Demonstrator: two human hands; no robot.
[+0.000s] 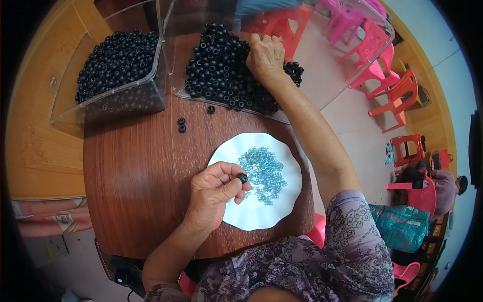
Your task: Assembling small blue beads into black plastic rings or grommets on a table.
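Note:
My left hand [214,194] is over the left part of a white wavy-edged plate [229,148]. Its thumb and fingers pinch a small round black bead-like piece [242,178] with an opening. On the plate lies a heap of tiny teal, shiny bits [264,173], too fine to tell apart. My right arm reaches far forward, and my right hand [265,55] is at the heap of black bead-like pieces [216,70] in a clear plastic tray [324,75]. Its fingers curl downward with the tips hidden, so what they hold does not show.
A clear plastic box [133,98] full of similar black pieces stands at the far left of the brown wooden table [131,176]. Three loose pieces [181,125] lie in front of the tray. Pink and red plastic chairs [397,98], a teal bag [400,226] and another person [445,191] are at the right.

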